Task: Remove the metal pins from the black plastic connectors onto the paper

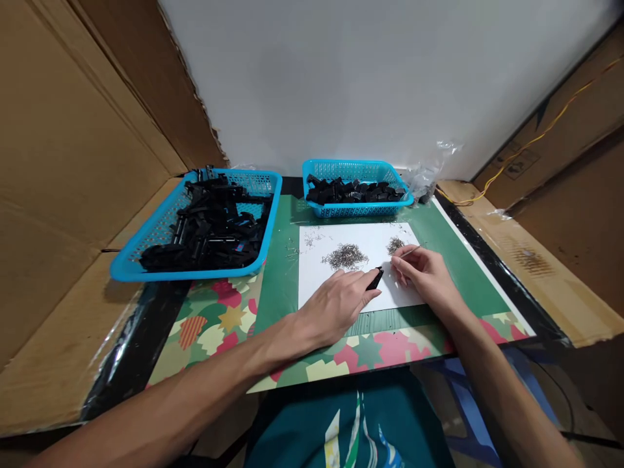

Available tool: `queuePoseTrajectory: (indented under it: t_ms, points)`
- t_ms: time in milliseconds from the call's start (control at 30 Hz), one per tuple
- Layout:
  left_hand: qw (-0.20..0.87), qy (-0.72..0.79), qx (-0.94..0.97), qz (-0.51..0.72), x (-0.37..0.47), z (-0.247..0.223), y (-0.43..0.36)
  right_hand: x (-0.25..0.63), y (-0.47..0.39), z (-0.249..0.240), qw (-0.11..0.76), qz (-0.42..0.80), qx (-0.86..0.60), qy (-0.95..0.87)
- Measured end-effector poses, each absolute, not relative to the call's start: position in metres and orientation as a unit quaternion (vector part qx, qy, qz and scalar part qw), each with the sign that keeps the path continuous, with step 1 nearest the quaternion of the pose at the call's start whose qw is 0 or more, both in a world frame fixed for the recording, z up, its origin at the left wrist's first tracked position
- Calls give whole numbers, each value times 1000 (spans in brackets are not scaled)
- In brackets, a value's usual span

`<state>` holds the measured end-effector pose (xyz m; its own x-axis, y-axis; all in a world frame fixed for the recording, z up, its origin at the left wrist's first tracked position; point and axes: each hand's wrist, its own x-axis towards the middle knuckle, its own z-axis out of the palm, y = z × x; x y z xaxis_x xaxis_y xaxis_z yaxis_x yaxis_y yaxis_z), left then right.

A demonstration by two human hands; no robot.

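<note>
My left hand point(336, 302) rests on a white sheet point(312, 279), its fingers closed on a small black part point(375, 279) that shows at the fingertips. Just to the right, my right hand point(422, 270) pinches a thin, slender tool point(408, 252), with its other fingers curled below. A larger pile of tiny metal pieces point(347, 256) lies on the sheet beyond my left hand. The smaller metal pile point(396, 245) is beside my right fingertips.
A large blue basket point(195, 275) of black parts stands at the left. Another blue basket point(361, 209) with small black pieces is at the back, beside a clear plastic bag point(424, 179). Cardboard walls flank the table, with a yellow wire point(531, 142) at the right.
</note>
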<state>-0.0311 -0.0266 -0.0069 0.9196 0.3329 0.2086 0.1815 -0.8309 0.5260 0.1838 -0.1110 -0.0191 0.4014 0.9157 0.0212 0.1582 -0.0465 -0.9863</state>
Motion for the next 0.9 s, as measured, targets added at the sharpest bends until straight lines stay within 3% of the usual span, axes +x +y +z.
queuePoseTrajectory:
  t_ms: [167,300,533,900]
  points:
    - [357,203,882,231,-32,-2,-25,193,-110,-8,606,396,-587,-361]
    - [448,281,791,307,-31,-1,-17,194,-102,-2,520,379,-636,-426]
    - [511,288,728,354,-31,-1,-7,175,-79,-6,314,221,-717,-582]
    - [504,271,737,359,-32,-4,-7,167,-74,-10,282,195,-745,-573]
